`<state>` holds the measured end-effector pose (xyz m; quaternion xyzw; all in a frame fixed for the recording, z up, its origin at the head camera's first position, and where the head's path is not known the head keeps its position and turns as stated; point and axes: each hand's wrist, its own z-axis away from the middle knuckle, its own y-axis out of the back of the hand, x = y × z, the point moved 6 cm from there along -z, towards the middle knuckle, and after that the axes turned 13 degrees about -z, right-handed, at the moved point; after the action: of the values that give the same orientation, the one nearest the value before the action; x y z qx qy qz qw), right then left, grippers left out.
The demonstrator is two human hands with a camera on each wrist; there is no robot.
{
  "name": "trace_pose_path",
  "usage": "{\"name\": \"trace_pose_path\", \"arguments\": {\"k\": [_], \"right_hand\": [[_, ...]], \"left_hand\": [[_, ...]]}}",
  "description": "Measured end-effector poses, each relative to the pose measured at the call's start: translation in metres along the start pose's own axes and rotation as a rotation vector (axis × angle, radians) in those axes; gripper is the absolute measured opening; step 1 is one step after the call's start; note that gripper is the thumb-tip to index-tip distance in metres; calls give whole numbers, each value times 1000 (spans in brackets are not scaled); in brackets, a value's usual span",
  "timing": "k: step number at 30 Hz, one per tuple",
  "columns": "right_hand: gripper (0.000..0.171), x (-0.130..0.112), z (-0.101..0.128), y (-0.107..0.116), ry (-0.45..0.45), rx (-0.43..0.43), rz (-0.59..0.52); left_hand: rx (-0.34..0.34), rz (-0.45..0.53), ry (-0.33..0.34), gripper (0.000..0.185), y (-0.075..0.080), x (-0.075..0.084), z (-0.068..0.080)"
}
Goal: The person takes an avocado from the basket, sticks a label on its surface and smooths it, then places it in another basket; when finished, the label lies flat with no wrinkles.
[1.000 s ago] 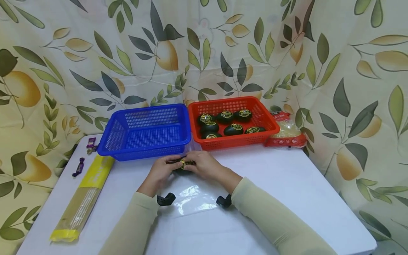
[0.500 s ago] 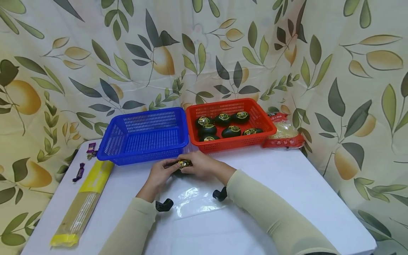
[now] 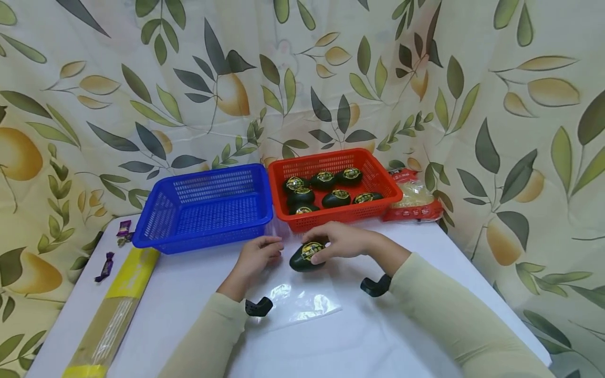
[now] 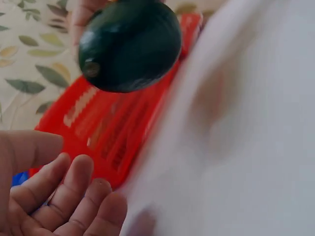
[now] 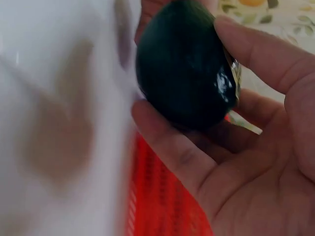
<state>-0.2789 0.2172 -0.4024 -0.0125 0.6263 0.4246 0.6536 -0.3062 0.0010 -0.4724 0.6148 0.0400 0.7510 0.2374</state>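
Note:
My right hand [image 3: 336, 242] grips a dark green egg-shaped packet with a gold label [image 3: 307, 255], lifted just above the table in front of the red basket [image 3: 380, 178]. The right wrist view shows fingers and thumb wrapped round that packet [image 5: 184, 66]. My left hand [image 3: 259, 254] lies beside it on the left, fingers relaxed and empty; in the left wrist view the palm [image 4: 54, 196] is open below the packet [image 4: 130, 44]. The red basket holds several more such packets [image 3: 336, 198]. The blue basket [image 3: 160, 231] to its left holds nothing.
A clear plastic bag [image 3: 298, 304] lies flat on the white table [image 3: 425, 294] below the hands. A long yellow noodle pack [image 3: 113, 310] and small purple candies [image 3: 105, 265] lie at the left. A red noodle bag [image 3: 416, 202] sits right of the red basket.
Both hands held the packet together before; now the left hand has let go and the right hand has carried it to the right.

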Motion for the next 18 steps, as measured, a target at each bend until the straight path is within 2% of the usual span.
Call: {"name": "trace_pose_path", "arguments": {"k": [4,8,13,18], "right_hand": [[48,0,22,35,-38,28,-6],[49,-1,31,78,-46,88,-32],[53,1,21,128,-68,164,-87],[57,9,0,157,-122,212,-147]], "left_hand": [[-61,203,15,41,-20,13,-4],[-70,432,40,38,-35,24,-8],[-60,600,57,35,-46,37,-13],[-29,685,80,35,-54,42,-17]]}}
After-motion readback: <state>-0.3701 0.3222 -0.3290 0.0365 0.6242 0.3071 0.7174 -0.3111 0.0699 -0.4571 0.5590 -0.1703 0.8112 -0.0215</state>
